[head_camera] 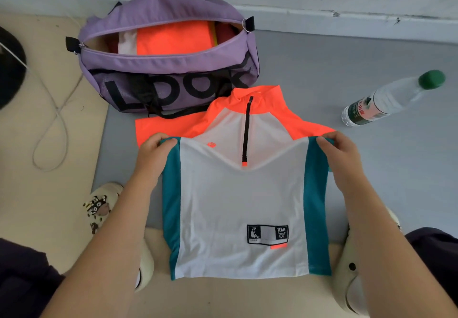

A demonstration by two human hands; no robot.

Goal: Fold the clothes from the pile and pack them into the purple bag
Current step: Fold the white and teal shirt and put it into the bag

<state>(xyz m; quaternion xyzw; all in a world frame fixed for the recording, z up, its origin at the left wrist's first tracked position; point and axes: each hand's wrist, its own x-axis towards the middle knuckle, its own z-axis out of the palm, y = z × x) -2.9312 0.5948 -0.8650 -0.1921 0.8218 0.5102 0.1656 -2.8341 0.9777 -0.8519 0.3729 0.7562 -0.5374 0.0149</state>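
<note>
On the floor before the open purple bag (171,69), the zip-neck jersey (244,193) is lifted by its lower half. Left hand (155,152) and right hand (340,154) fingers pinch the teal side panels. Risk: uneven pull skews the fold; thin mesh may slip.
</note>
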